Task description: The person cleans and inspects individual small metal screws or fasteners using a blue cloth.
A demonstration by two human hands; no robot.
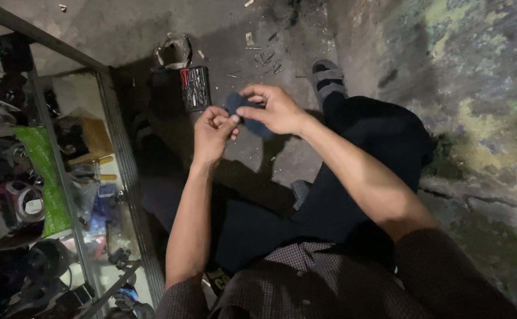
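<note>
My left hand (pixel 213 131) and my right hand (pixel 273 108) meet in front of me over my lap. Together they pinch a small dark blue-grey piece (pixel 252 121), round-edged and flat, which looks like cloth or an abrasive pad. My left fingertips grip its left edge. The right thumb and fingers hold it from above, and its lower part hangs below that hand. What kind of thing it is I cannot tell for certain.
A glass display case (pixel 63 195) with a metal frame stands at left, full of tools and packets. A black cylindrical can (pixel 195 88) stands on the concrete floor ahead. Small scraps (pixel 267 59) litter the floor. My sandalled foot (pixel 328 78) rests beyond, and a mossy wall (pixel 477 88) rises at right.
</note>
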